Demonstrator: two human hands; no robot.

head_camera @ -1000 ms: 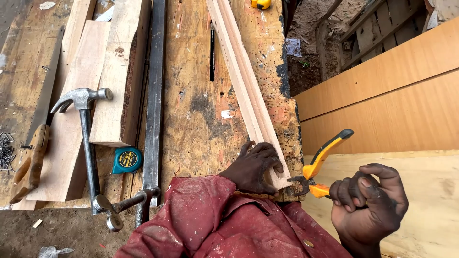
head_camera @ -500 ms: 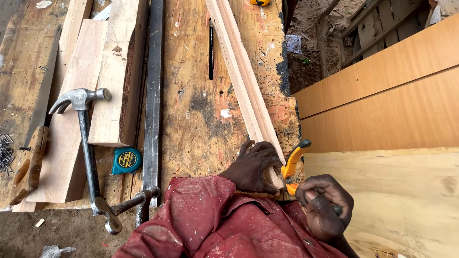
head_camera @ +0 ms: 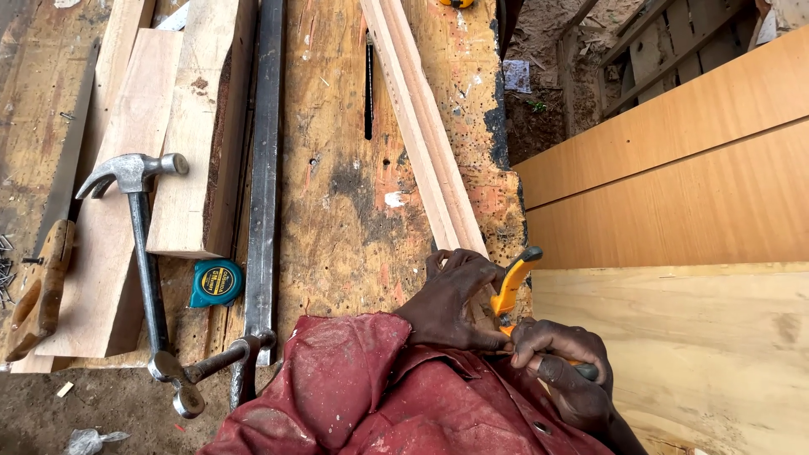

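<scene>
Pliers (head_camera: pixel 512 286), orange and black handles, gripped in right hand (head_camera: pixel 560 366), fist closed round the lower handles; one handle sticks up past the knuckles. Jaw end hidden behind left hand and moulding; what it bites on not visible. Left hand (head_camera: pixel 451 299) pressed flat, fingers curled over the near end of the moulded wooden strip (head_camera: pixel 421 126), at the workbench's near right corner. Strip end itself covered by the fingers. Both forearms in red, stained sleeves (head_camera: pixel 379 396), cut off by lower edge.

Strip runs away along worn, pitted workbench top (head_camera: pixel 345 219), far end cut off at upper edge. Dark slim tool (head_camera: pixel 368 84) just left of strip; kind hard to make out. Long dark metal bar (head_camera: pixel 263 168) lies lengthwise further left, ending in a clamp screw handle (head_camera: pixel 202 371) at near edge. Teal tape measure (head_camera: pixel 216 282) beside bar. Claw hammer (head_camera: pixel 139 236) rests on pale planks (head_camera: pixel 109 211). Wooden saw handle (head_camera: pixel 38 295) at far left, blade not visible. Small nails (head_camera: pixel 5 270) at left edge, partly cut off.

Right of bench: orange-brown laminated boards (head_camera: pixel 674 168), pale plywood sheet (head_camera: pixel 699 345) below. Sandy ground (head_camera: pixel 556 50) beyond, outdoors.
</scene>
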